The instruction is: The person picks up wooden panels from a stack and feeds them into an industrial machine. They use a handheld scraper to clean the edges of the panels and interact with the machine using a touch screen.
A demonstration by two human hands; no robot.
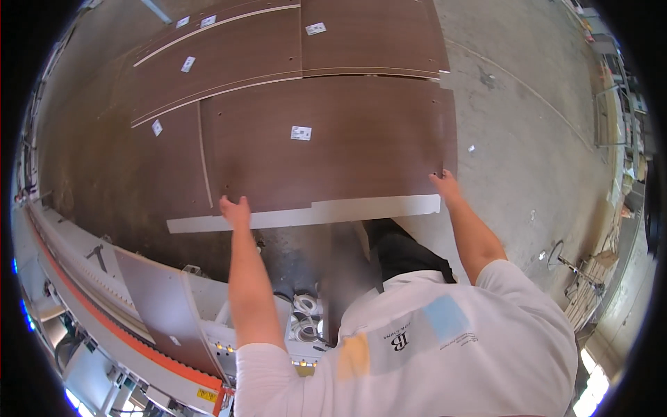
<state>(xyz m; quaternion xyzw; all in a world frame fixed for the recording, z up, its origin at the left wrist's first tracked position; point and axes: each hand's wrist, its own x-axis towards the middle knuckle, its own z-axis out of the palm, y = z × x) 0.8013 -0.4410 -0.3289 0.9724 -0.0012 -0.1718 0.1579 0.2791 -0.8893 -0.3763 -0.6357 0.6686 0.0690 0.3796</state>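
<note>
A large dark brown board point(333, 163) lies flat in front of me, with a white paper label point(301, 133) near its middle and small holes by its corners. My left hand point(236, 211) is closed over the near edge, toward the board's left corner. At the near right corner, my right hand point(445, 185) grips the same board by its right side. The fingers under the board are hidden on both hands. A pale, light-coloured edge point(375, 208) runs along the near side below the brown face.
More brown boards point(243, 42) with labels lie beyond and to the left. At the lower left stands a long machine with an orange-red strip point(132, 332), and another brown panel point(163, 306) rests on it. Concrete floor point(514, 139) extends to the right; shelving lines the far right wall.
</note>
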